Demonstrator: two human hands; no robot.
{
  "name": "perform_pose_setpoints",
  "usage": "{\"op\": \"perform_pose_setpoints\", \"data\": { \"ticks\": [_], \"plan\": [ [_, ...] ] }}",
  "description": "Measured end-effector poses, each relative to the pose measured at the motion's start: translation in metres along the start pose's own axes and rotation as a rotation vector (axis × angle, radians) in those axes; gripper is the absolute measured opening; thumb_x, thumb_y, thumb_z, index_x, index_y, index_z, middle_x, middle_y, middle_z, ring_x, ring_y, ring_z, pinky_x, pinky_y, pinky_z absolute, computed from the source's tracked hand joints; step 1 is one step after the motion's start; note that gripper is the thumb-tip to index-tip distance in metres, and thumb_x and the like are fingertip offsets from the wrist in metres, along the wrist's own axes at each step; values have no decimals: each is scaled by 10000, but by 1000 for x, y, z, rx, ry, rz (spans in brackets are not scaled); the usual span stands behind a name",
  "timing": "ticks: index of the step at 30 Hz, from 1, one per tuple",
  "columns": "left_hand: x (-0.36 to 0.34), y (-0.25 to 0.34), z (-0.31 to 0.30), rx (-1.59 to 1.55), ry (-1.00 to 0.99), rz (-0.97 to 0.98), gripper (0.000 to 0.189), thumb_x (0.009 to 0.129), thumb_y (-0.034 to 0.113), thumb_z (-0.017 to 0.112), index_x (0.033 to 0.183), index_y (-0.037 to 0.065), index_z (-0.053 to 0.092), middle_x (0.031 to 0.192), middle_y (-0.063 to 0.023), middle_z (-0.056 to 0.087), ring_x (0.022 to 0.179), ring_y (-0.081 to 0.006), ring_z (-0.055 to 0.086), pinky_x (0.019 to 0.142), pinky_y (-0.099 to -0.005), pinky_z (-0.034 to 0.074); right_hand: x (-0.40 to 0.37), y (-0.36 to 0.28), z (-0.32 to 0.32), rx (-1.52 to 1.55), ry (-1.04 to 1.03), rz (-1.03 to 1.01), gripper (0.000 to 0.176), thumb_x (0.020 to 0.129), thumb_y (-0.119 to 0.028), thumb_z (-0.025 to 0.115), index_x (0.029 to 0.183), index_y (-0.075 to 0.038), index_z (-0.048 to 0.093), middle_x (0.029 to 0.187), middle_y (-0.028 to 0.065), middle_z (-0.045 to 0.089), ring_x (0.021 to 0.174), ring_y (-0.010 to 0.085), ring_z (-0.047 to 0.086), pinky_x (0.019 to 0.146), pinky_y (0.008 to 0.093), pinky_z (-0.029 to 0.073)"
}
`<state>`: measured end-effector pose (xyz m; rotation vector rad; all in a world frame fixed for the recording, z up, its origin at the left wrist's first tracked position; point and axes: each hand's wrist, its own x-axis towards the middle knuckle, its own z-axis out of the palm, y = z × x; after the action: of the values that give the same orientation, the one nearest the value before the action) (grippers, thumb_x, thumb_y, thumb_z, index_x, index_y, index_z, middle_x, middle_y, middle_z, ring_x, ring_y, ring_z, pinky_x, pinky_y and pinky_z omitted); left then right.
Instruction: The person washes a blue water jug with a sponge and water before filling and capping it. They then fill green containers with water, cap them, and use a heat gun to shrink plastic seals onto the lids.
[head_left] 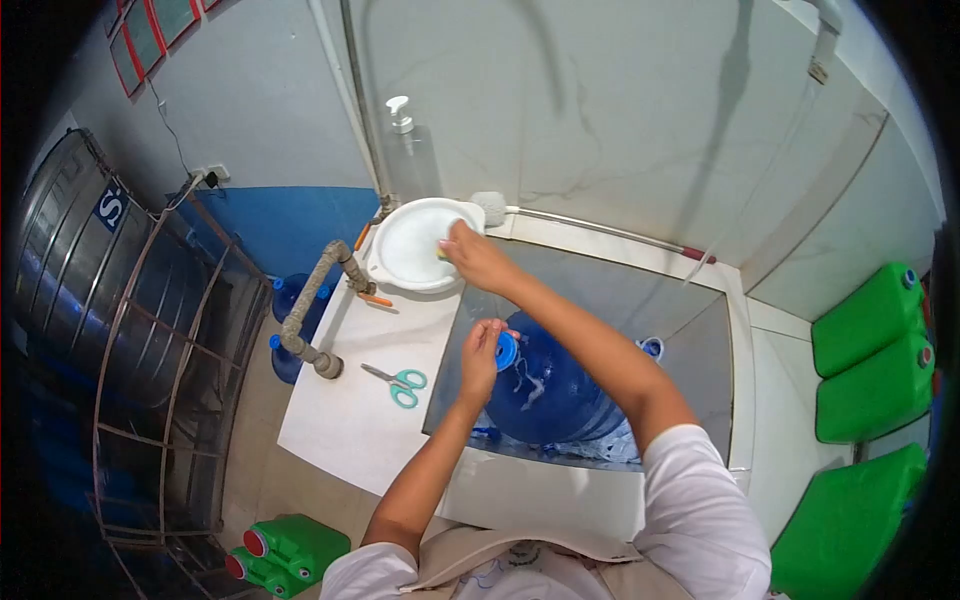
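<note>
My left hand (pixel 479 368) is closed around a round blue cap (pixel 507 350) at the upper left side of a large blue water jug (pixel 545 400). The jug sits in a tiled sink basin (pixel 690 400), partly hidden by my right arm. Over a round white tub (pixel 385 250) with clear liquid in it, my right hand (pixel 474 252) is closed with its fingertips down at the tub's right side. A bit of yellow (pixel 442 252) shows at those fingertips, too small to name. Scissors (pixel 400 383) with teal handles lie on the white counter, left of my left hand.
A pump bottle (pixel 410 150) and a long-handled brush (pixel 490 207) are along the back ledge. A pipe with valves (pixel 310 310) rises at the counter's left. Green jerrycans (pixel 870 390) stand at right, others (pixel 295 550) at lower left. A metal tank (pixel 95 270) stands behind a rusty frame.
</note>
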<state>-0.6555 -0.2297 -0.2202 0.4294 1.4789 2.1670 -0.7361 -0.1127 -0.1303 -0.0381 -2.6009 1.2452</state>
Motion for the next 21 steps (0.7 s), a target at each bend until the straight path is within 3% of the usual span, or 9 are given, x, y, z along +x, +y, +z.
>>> {"op": "perform_pose_setpoints", "data": {
  "ticks": [2, 3, 6, 11, 13, 15, 17, 19, 21],
  "plan": [
    [-5, 5, -17, 361, 110, -15, 259, 918, 277, 510, 884, 28, 571, 817, -75, 607, 782, -127, 548, 686, -290, 426, 34, -11, 22, -525, 28, -181, 377, 888, -341, 469, 1129, -51, 457, 1072, 224, 573, 1040, 394, 524, 804, 470, 437],
    [-8, 3, -23, 362, 112, -7, 259, 918, 277, 510, 884, 28, 571, 817, -75, 607, 782, -127, 548, 686, -290, 426, 42, -3, 36, -526, 31, -189, 377, 888, -341, 469, 1129, -51, 457, 1072, 224, 573, 1040, 394, 524, 804, 470, 437],
    [-21, 22, -10, 947, 102, 615, 121, 782, 139, 590, 840, 32, 588, 894, -132, 581, 821, -335, 542, 723, -400, 428, 78, 50, 81, -763, -179, 73, 668, 747, -425, 594, 1333, -171, 397, 1177, 204, 538, 1152, 348, 483, 1046, 429, 293],
    [-3, 16, -13, 913, 18, 600, 123, 715, 102, 613, 814, 37, 578, 870, -127, 562, 809, -334, 537, 718, -408, 428, 79, 41, 40, -188, -254, 81, 468, 757, -292, 560, 1207, -167, 520, 1136, 207, 557, 1074, 353, 528, 901, 453, 415],
    [12, 16, -14, 848, -46, 637, 129, 696, 95, 616, 805, 39, 576, 839, -126, 556, 791, -339, 535, 710, -409, 432, 34, 38, -7, -174, 110, -167, 371, 774, -255, 532, 1133, -170, 571, 1081, 219, 571, 966, 382, 565, 819, 477, 443],
    [17, 21, -7, 823, -109, 678, 99, 691, 84, 607, 777, 51, 571, 803, -121, 555, 748, -342, 533, 679, -424, 436, -16, 56, -44, -383, 184, -44, 338, 784, -237, 536, 1103, -139, 588, 1052, 220, 578, 918, 375, 574, 820, 470, 444],
    [31, 18, 2, 889, -103, 687, 80, 700, 91, 597, 765, 54, 569, 796, -121, 559, 740, -343, 537, 671, -433, 438, -74, 93, -52, -481, -1, 155, 318, 771, -227, 571, 1064, -104, 592, 1049, 208, 572, 933, 366, 559, 817, 452, 447],
    [51, 18, 17, 957, -94, 721, 64, 710, 99, 586, 754, 56, 568, 789, -122, 563, 732, -344, 541, 662, -441, 440, -142, 78, -41, -684, 252, -39, 270, 788, -240, 580, 985, -57, 598, 1068, 191, 561, 925, 357, 549, 810, 432, 450],
    [65, 15, 37, 1076, 76, 598, 94, 732, 144, 573, 747, 51, 565, 802, -129, 574, 747, -355, 548, 663, -454, 442, -182, 40, -29, -708, 350, 30, 256, 810, -254, 565, 937, -32, 588, 1058, 187, 553, 900, 353, 553, 797, 431, 452]
  ]
}}
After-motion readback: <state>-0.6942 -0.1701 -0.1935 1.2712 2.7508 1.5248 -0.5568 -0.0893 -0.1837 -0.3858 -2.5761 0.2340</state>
